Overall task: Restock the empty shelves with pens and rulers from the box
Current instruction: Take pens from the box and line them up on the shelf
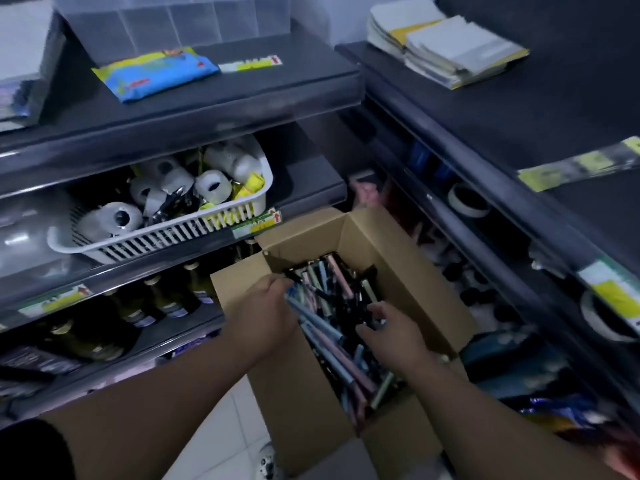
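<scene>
Fingers [278, 284] of the left hand [265, 308] curl round several pens [329, 327] by the cardboard box's [408, 271] left wall, apparently gathering a bunch; the right hand [393, 336] lays loosely spread fingers on the heap, probably raking more together for the dark shelf [519, 105] at right.

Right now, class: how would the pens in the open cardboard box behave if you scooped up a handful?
Probably stiff and light: the pens are slim straight barrels. Likely to slide and roll apart, since they lie loose and crisscrossed in the box. Hardly fragile, judging by that heap.
</scene>
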A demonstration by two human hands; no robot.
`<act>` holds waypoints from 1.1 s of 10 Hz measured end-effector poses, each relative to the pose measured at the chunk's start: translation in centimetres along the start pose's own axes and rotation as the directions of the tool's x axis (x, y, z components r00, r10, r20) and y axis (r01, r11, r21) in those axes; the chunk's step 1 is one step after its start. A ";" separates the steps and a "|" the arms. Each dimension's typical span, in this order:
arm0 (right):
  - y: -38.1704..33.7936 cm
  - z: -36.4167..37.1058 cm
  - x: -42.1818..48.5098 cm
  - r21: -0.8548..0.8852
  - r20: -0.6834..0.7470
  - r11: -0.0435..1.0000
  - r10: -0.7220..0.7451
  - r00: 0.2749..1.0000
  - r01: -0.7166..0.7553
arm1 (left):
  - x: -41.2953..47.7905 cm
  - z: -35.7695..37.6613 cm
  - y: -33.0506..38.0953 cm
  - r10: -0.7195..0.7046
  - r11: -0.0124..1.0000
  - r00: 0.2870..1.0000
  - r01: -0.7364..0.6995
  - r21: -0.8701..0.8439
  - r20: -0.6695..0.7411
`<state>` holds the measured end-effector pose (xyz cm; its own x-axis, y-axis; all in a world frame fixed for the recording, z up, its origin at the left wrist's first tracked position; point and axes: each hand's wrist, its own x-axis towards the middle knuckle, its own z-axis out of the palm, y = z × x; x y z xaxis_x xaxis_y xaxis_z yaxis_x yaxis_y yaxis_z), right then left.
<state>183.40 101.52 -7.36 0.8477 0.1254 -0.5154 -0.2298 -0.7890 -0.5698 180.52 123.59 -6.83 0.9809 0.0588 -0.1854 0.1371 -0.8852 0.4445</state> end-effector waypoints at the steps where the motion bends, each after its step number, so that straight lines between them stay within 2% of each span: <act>1: 1.1 1.0 0.5 0.038 -0.076 0.996 0.081 0.994 -0.078 | 1.8 0.9 0.9 0.098 0.994 0.990 -0.092 -0.062 0.106; 2: 2.5 1.6 1.3 0.062 -0.099 0.987 0.153 0.983 -0.147 | 3.3 2.6 1.9 0.131 0.991 0.963 -0.119 -0.061 0.234; 3: 3.2 1.8 2.3 0.141 -0.021 0.960 0.249 0.968 -0.243 | 4.0 4.1 3.6 0.087 0.996 0.927 -0.087 -0.018 0.364; 4: 3.5 1.4 3.3 0.278 0.088 0.909 0.299 0.950 -0.312 | 5.6 5.8 5.0 -0.051 0.997 0.895 0.069 -0.023 0.444; 5: 3.8 0.6 3.8 0.376 0.154 0.865 0.294 0.943 -0.331 | 8.0 6.8 5.2 -0.313 0.851 0.843 0.453 -0.264 0.438; 6: 4.1 0.2 4.1 0.446 0.188 0.832 0.272 0.944 -0.329 | 10.1 8.1 4.3 -0.481 0.598 0.748 0.661 -0.453 0.456; 7: 4.2 0.3 4.3 0.486 0.184 0.811 0.268 0.946 -0.325 | 11.4 9.4 3.7 -0.568 0.497 0.691 0.721 -0.483 0.447; 8: 4.3 0.2 4.7 0.454 0.158 0.827 0.293 0.943 -0.333 | 11.8 10.0 3.9 -0.610 0.461 0.665 0.740 -0.490 0.430; 9: 4.6 0.1 5.3 0.397 0.154 0.853 0.302 0.941 -0.339 | 11.8 10.2 3.6 -0.609 0.529 0.693 0.717 -0.454 0.385; 10: 4.4 0.5 5.8 0.321 0.181 0.891 0.273 0.945 -0.319 | 11.6 9.4 4.1 -0.604 0.493 0.675 0.735 -0.465 0.425; 11: 4.1 0.8 6.0 0.250 0.217 0.925 0.235 0.948 -0.286 | 11.8 9.5 4.4 -0.570 0.517 0.696 0.716 -0.469 0.436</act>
<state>187.15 99.49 -13.26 0.6455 0.0644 -0.7610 -0.5745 -0.6156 -0.5394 191.35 116.01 -15.34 0.5448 0.3438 -0.7648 0.8382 -0.1990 0.5077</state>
